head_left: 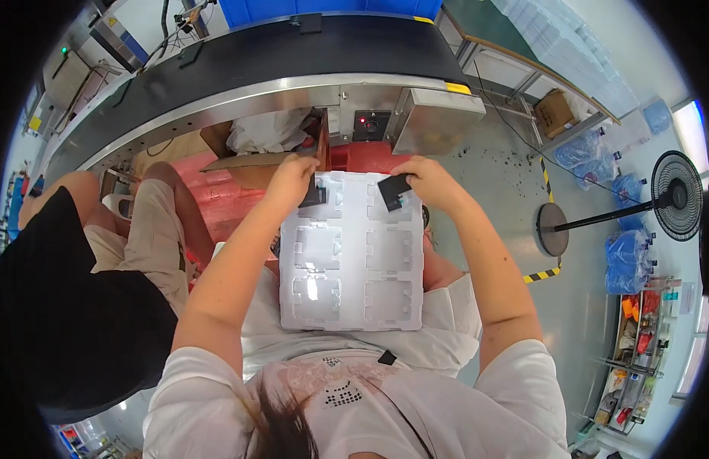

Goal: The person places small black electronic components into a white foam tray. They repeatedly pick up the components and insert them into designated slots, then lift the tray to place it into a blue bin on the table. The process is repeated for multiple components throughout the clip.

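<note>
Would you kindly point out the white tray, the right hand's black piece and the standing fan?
White tray [353, 252], head view: flat middle strip.
Black piece [391, 189] in right hand [432, 182], head view: flat face.
Standing fan [677, 196], head view: round grille.

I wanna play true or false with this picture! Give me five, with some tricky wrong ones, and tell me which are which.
1. The tray is bright green. False: it is white.
2. The tray has six pockets. True.
3. The left hand holds a black piece at one of the tray's far pockets. True.
4. The right hand is empty. False: it holds another black piece, tilted over the other far pocket.
5. The fan stands on the picture's left side. False: it is on the right side.
</note>
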The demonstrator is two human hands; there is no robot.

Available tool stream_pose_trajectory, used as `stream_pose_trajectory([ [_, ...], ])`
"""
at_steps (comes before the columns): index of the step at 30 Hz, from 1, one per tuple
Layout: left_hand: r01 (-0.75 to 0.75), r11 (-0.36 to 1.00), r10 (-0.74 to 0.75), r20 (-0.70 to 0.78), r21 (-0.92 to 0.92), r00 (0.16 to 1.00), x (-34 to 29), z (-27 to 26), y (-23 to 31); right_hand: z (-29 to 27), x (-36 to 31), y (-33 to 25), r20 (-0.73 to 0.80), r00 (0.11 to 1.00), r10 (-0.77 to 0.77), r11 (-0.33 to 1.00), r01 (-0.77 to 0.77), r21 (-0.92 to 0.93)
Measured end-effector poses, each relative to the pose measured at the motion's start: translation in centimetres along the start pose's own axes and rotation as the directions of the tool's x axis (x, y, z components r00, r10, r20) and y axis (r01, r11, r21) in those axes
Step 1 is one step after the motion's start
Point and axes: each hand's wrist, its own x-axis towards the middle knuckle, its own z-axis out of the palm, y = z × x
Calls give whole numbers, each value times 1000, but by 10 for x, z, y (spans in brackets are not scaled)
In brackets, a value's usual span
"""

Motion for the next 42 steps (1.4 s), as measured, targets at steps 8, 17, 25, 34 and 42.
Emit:
stream_pose_trajectory([
  [8, 28, 950, -44, 44, 310, 998, -33, 15, 14, 36, 5, -17, 114, 990, -83, 867, 128, -482],
  [17, 5, 867, 12, -31, 498, 999, -87, 31, 13, -63, 64, -126, -731, 634, -251, 949, 309, -59],
  [25, -416, 905, 409, -457, 90, 790, 33, -60, 78, -118, 215, -70, -722, 681, 122, 685, -584, -435],
  [34, 412, 673, -10, -549, 614, 836, 203, -99, 67, -108, 176, -91, -796, 525, -302, 951, 113, -287],
  [42, -18, 941, 155, -387, 337, 909, 202, -101, 7, -34, -15, -102, -132, 984, 118, 833, -25, 552],
])
